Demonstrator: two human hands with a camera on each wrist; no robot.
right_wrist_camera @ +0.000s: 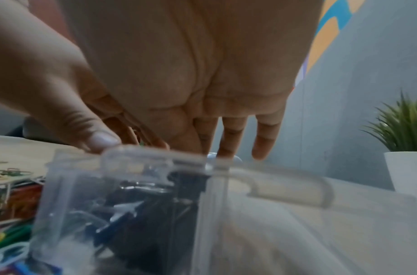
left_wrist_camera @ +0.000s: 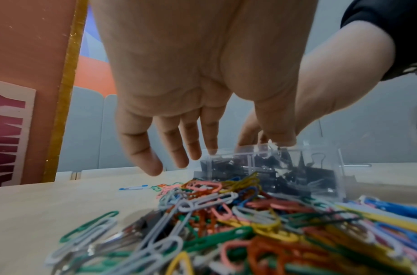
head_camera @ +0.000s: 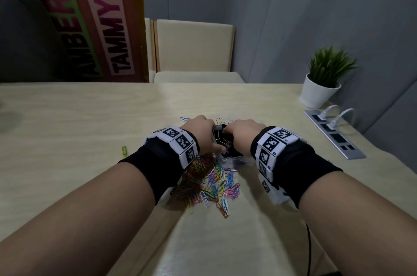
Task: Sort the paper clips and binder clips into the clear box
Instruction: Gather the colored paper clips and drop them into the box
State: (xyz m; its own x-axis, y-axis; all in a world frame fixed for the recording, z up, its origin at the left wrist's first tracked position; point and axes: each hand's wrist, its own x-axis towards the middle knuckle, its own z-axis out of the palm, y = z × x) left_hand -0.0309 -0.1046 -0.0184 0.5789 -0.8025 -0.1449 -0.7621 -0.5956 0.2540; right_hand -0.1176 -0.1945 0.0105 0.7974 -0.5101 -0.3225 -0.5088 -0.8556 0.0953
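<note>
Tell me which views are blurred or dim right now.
Head view: dim but sharp; coloured paper clips readable. Left wrist view: nearest clips soft, small clear plastic box of black binder clips sharper. Right wrist view: box wall too near, blurred throughout; green potted plant clearer.

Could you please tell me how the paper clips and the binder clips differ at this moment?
The paper clips are multicoloured, while the binder clips are black with silver wire handles. The paper clips lie in a loose heap on the table, outside the clear box; the binder clips sit inside it. The paper clips are thin flat wire loops; the binder clips are bulkier. Both are small clips close together beneath the hands.
</note>
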